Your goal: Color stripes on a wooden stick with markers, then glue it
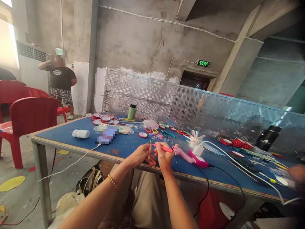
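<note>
My left hand (142,154) pinches a thin white stick (150,149) with a green tip, held upright at the near edge of the blue table (71,135). My right hand (164,156) is closed round a pink pen-like tool (164,148) that points left toward the stick. The two hands almost touch. Just right of them lie a pink glue gun (182,153) and a magenta device (198,160) with a black cord.
Red round discs (105,118), a green bottle (131,112), a white bottle (81,133), scissors (166,133) and a cup of sticks (195,139) lie on the table. A perforated metal screen (181,105) backs it. Red chairs (30,117) stand left; a person (60,82) stands beyond.
</note>
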`<state>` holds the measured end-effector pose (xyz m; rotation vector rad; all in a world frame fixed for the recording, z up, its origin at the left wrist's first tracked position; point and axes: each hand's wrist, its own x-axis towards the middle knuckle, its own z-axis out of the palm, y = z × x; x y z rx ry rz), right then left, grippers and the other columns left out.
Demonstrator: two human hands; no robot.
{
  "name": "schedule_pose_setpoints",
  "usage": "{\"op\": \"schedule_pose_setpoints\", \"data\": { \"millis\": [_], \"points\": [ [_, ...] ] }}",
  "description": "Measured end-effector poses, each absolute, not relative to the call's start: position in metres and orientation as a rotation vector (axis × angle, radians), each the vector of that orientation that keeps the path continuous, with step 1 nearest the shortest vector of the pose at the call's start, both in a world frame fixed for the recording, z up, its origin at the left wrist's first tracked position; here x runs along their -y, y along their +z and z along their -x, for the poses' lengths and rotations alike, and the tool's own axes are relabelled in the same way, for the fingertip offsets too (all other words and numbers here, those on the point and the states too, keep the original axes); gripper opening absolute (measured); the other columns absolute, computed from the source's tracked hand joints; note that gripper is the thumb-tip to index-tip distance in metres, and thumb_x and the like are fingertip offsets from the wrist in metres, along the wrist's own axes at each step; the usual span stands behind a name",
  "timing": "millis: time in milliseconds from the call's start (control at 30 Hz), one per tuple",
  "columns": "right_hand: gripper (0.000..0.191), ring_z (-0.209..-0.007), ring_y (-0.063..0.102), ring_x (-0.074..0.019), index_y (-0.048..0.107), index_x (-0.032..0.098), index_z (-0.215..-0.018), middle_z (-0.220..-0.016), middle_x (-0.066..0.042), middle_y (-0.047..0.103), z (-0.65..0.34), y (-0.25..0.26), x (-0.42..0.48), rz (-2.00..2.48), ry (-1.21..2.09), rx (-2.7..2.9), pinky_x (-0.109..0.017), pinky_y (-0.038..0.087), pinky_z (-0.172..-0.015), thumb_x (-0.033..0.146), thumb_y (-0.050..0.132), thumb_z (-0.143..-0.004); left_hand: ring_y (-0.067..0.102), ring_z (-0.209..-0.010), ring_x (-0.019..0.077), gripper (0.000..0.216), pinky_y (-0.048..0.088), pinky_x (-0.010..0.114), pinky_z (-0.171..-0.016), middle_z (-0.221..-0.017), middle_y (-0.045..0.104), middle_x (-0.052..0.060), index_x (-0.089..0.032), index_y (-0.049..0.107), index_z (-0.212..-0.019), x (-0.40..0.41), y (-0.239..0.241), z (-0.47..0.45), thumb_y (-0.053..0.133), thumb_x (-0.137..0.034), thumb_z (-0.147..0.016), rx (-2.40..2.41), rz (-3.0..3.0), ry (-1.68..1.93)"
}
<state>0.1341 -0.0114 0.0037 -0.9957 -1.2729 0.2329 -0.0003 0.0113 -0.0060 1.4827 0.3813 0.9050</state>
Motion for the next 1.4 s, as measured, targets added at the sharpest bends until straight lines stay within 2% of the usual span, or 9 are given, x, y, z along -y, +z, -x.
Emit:
{"op": "schedule_pose_setpoints", "data": {
  "millis": [1400],
  "points": [
    [0.032,-0.041,0.053,-0.0107,0.067,0.018,-0.076,-0.055,0.003,0.059,-0.1337,0.0022,0.0111,0.979,0.225,1.275,-0.023,0.044,-0.043,0.048,0.062,-0.085,0.073,-0.06,0.0187,0.052,0.057,0.026,-0.057,-0.064,0.071,0.004,-0.019,0.046,-0.083,-0.0138,-0.0092,-0.002,0.069,-0.065,-0.076,-0.374,-1.48,0.916]
  ]
}}
